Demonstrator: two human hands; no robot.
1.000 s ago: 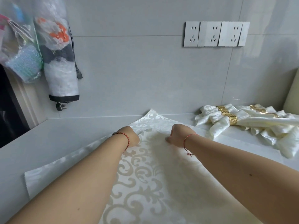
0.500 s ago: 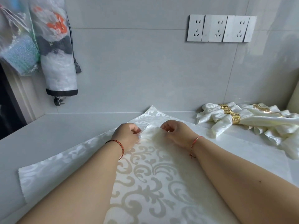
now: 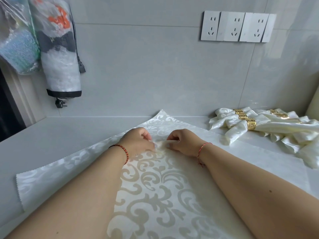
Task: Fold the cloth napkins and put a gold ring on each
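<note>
Napkin [image 3: 155,195] lies flat on worktop [image 3: 72,133]: thin, limp, looks slick, so it likely won't hold a crease. Left hand [image 3: 138,144] and right hand [image 3: 183,144] each pinch a small tuck toward its far corner; best hold is there, at the fold line.

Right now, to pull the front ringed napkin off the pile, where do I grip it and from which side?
Likely by the gold ring, coming from the left front: the napkin is cinched narrowest there, and that side faces bare counter, while other napkins crowd its right and back.
</note>
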